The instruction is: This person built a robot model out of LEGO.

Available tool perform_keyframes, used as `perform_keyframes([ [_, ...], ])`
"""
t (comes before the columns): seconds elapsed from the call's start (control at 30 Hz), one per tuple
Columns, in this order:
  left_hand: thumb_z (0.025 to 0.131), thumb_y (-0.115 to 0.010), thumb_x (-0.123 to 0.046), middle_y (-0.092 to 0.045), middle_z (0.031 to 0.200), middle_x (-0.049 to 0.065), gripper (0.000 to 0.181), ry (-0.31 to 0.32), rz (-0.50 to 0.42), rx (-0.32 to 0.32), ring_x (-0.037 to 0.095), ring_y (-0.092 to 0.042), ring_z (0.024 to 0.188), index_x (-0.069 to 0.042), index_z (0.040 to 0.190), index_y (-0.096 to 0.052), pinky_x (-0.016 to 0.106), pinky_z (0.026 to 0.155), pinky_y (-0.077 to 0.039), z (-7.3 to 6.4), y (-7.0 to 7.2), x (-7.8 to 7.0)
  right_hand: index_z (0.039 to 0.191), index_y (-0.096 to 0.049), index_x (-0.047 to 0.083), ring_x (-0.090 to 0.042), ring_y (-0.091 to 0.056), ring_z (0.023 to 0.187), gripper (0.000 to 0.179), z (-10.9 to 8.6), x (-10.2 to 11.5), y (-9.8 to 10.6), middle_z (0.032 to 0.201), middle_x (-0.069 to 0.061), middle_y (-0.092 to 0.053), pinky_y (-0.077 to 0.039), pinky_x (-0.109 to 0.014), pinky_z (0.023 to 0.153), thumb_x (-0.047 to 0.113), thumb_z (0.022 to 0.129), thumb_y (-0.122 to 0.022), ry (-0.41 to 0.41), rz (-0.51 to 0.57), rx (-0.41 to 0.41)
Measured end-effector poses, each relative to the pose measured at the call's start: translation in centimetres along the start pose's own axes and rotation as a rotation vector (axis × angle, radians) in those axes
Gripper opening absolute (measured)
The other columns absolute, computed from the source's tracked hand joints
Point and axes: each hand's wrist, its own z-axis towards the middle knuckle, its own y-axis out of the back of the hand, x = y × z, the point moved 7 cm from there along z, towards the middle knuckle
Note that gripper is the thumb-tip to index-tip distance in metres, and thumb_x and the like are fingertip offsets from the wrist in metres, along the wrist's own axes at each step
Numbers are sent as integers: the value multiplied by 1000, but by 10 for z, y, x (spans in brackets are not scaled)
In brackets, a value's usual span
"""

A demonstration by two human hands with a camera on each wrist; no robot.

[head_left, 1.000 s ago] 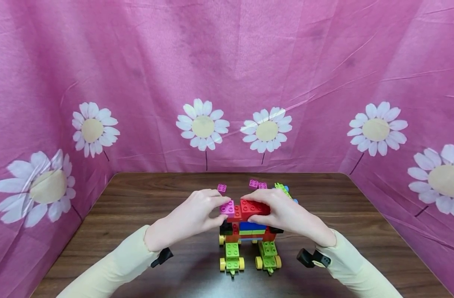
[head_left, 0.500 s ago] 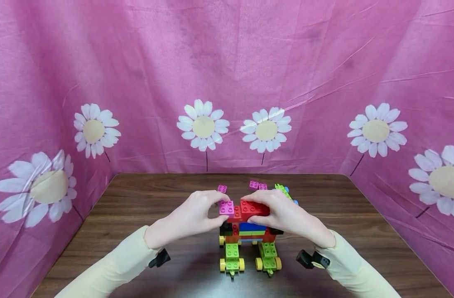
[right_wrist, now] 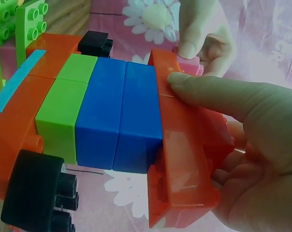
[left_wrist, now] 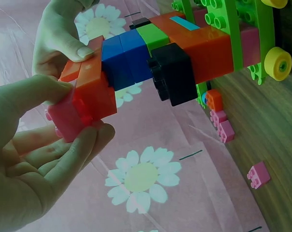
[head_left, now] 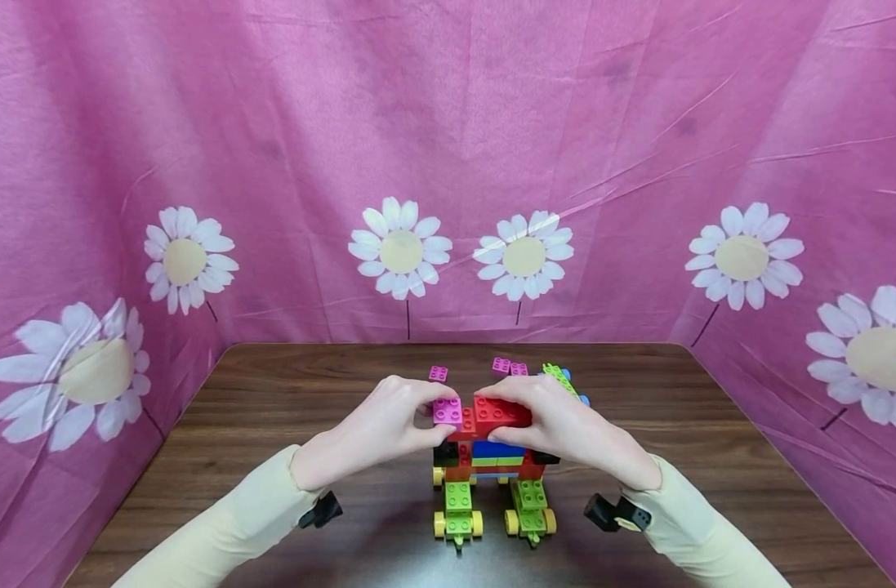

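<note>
On the table [head_left: 271, 416]: lower centre of the head view, here stands the build [head_left: 498, 448], upright on wheels, both hands at its top.
Left hand [head_left: 381, 420]: thumb and fingers clamped on the pink brick [head_left: 448, 411], right there at one end of the red bar [right_wrist: 187, 154]; whether it's fully seated, I can't tell.
Right hand [head_left: 561, 416]: clamped too, thumb on the bar, fingers round the far side of the red brick [head_left: 492, 410].
Between the hands: a narrow gap, red studs showing.
Middle: from the right wrist, two blue layers [right_wrist: 100, 116] beside the green one [right_wrist: 63, 106], and black bricks [right_wrist: 32, 191] jutting out at lower left and upper left.
Wheels: yellow, on two green bases [head_left: 458, 508], bottom centre of the head view.
Loose bricks: just above the hands in the frame, a lone pink one [head_left: 438, 373], a pink pair [head_left: 501, 364] to its right, then a green piece [head_left: 558, 374] partly behind the right hand.
Backdrop: pink cloth [head_left: 448, 122] with white daisies [head_left: 401, 251], filling the upper frame.
Sleeves: cream [head_left: 227, 514], lower left and lower right.
</note>
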Motion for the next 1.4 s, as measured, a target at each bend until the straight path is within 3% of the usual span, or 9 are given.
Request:
perform_keyframes([
  [0.23, 82, -77, -17, -69, 80, -5, 25, 32, 6, 19, 0, -48, 61, -8, 105, -70, 12, 58, -43, 0, -1, 2, 122, -67, 6, -3, -63, 81, 42, 1, -1, 0, 109, -4, -74, -53, -16, 67, 19, 84, -79, -23, 7, 17],
  [0.5, 86, -77, -28, -75, 93, -1, 29, -44, -45, 19, 6, -67, 79, -8, 106, -69, 19, 74, -56, 2, 1, 7, 122, -67, 6, -5, -64, 81, 43, 1, -1, 1, 109, -5, -74, -53, -16, 66, 19, 83, -80, -24, 2, 5],
  [0.63, 89, -74, -34, -76, 105, 1, 33, 30, -143, 21, 8, -71, 95, -10, 112, -69, 24, 85, -57, 3, 5, 20, 122, -67, 5, -3, -63, 79, 43, 1, 0, 2, 109, -5, -75, -52, -16, 66, 19, 83, -80, -17, -4, 4],
  [0.73, 92, -70, -33, -76, 106, -1, 27, 123, -197, -7, 7, -71, 97, -15, 112, -70, 25, 85, -57, 6, 10, 37, 122, -67, 5, -3, -62, 79, 43, 1, 0, 2, 108, -5, -74, -52, -16, 66, 19, 83, -80, -18, -11, 6],
  [0.83, 94, -68, -27, -77, 104, -1, 21, 194, -195, -44, 9, -72, 97, -15, 111, -72, 28, 82, -58, 11, 13, 58, 123, -67, 5, -3, -62, 79, 44, 0, 1, 2, 109, -5, -74, -52, -17, 67, 19, 83, -80, -22, -20, 12],
  [1.03, 91, -70, -20, -77, 107, 8, 25, 258, -155, -33, 19, -74, 99, -7, 113, -72, 36, 86, -58, 22, 5, 101, 123, -67, 6, -3, -62, 82, 44, 0, -1, 2, 111, -4, -74, -52, -17, 68, 20, 84, -79, -32, -25, 18],
  [1.2, 90, -71, -16, -76, 107, 16, 29, 296, -127, 19, 25, -73, 99, 0, 114, -70, 39, 87, -58, 33, -13, 136, 123, -67, 7, -3, -62, 81, 44, 0, -1, 2, 110, -4, -74, -51, -17, 67, 20, 83, -80, -34, -24, 16],
  [1.4, 86, -73, -10, -71, 115, 22, 36, 362, -88, 108, 32, -70, 105, 6, 118, -65, 40, 93, -56, 47, -49, 175, 124, -67, 7, -4, -61, 81, 45, -1, -1, 2, 112, -4, -73, -50, -17, 66, 21, 83, -80, -38, -35, 14],
])
